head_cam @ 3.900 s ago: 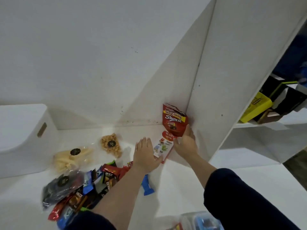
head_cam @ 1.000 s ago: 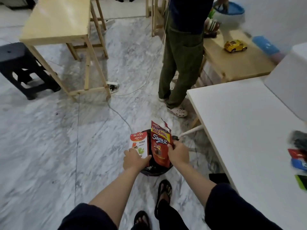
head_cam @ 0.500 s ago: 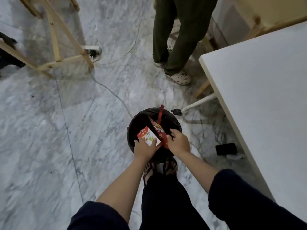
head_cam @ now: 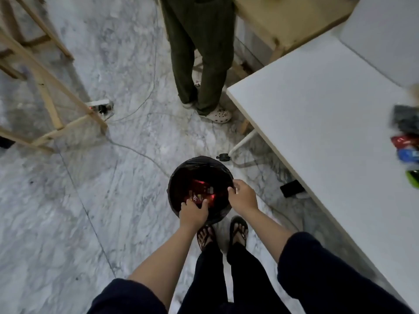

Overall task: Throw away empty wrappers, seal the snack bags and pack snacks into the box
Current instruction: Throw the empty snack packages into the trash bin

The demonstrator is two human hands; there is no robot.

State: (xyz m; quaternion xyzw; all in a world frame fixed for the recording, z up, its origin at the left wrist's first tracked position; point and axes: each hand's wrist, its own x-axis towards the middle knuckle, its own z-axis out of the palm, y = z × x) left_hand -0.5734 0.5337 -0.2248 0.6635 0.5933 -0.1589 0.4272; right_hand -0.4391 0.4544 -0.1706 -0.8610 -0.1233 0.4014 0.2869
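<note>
A pale wooden frame (head_cam: 52,91) of slim square bars stood at the far left on the grey-veined marble floor (head_cam: 68,200), with a thin cable (head_cam: 136,152) curving across the polished stone toward the middle. There sat a round bin (head_cam: 200,186) lined with a crinkled, glossy black bag, and red wrappers (head_cam: 200,192) lay crumpled at its bottom, blurred in the dark. The left hand (head_cam: 193,213) hung over the near rim, its fingers (head_cam: 188,203) loosely spread and pointing down into the bin, holding nothing. The right hand (head_cam: 243,196) hovered at the bin's right rim, its fingers (head_cam: 232,189) curled slightly inward; whether they pinched the liner could not be told. Behind the bin stood another person's legs (head_cam: 201,53) in olive trousers. To the right ran the smooth, flat white desk (head_cam: 317,132), with shiny coloured snack packets (head_cam: 407,146) blurred at its far right edge.
</note>
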